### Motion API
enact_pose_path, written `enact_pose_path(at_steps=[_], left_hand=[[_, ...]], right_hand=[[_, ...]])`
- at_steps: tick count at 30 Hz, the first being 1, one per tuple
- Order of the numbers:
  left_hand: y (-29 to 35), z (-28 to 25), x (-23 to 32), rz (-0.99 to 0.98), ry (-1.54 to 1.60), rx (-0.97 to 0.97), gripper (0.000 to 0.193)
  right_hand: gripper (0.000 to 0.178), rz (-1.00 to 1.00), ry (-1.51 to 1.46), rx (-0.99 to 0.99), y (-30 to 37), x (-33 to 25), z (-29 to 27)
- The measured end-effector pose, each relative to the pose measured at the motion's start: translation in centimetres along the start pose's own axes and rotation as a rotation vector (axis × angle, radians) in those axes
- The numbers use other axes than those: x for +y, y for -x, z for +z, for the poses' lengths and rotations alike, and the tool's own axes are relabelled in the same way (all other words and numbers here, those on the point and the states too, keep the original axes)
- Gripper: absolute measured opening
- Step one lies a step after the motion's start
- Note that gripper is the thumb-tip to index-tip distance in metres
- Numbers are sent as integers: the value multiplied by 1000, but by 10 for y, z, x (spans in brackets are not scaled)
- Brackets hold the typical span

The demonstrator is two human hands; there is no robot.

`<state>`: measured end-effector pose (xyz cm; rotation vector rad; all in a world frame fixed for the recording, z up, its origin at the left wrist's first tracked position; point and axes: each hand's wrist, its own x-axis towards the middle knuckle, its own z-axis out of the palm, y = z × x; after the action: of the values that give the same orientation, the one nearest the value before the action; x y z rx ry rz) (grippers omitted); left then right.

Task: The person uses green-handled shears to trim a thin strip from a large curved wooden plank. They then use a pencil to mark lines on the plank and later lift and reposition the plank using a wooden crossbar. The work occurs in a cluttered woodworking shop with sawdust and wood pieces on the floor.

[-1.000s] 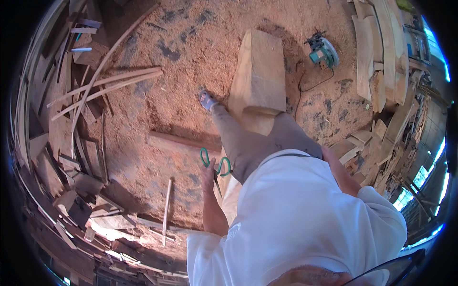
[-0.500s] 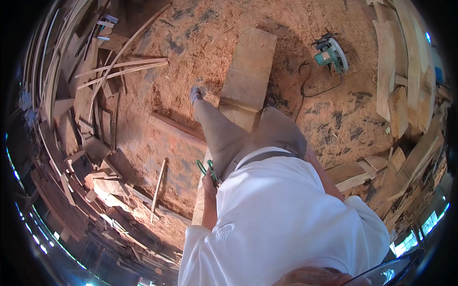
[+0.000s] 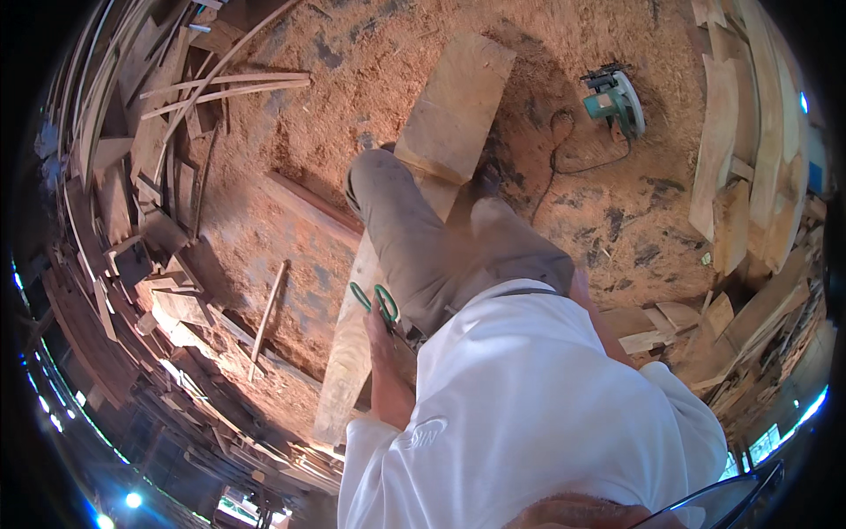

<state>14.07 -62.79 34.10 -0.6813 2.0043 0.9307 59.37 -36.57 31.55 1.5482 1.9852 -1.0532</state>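
My left hand is closed round a pair of scissors with green loop handles, beside my left thigh. The two loops stick up past the fingers, and the blades are hidden against my trousers. On the right, my right forearm runs down past my hip, and the fingers of that hand are hidden behind my thigh. A thick wooden plank lies on the ground under me, between my legs. Its pale near part shows beyond my left arm.
A green circular saw with its cord rests on the sawdust-covered ground at the far right. Stacked boards line the right side. Scrap wood is heaped on the left, near a loose stick and a reddish beam.
My left knee has bent and come up, and its foot has drawn back. The left hand has moved slightly left with the scissors. The view has shifted a little.
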Motion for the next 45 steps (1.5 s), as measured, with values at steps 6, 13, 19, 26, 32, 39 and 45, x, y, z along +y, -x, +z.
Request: enact_pose_path(at_steps=[6,13,19,26,32,39,45], left_hand=[[26,16,-5,-67,102,48,36],[28,15,-19,-173,18,113,37],[-71,20,-35,218,-471,73,49],[-179,69,12,616,-1202,83,77],[-276,77,10,774,-1138,11,79],[-290,88,-4,1051,-1219,133,86],[-310,143,-18,1086,-1156,328,94]], right_hand=[[39,-5,25,7,10,13,7],[37,60,118,90,28,-4,-35],[25,186,484,-449,45,63,-55],[15,277,560,-170,27,176,-99],[29,132,-227,-134,-168,-65,-5],[17,-56,-1086,-132,-269,-201,189],[13,-59,-1412,-21,-320,-254,254]])
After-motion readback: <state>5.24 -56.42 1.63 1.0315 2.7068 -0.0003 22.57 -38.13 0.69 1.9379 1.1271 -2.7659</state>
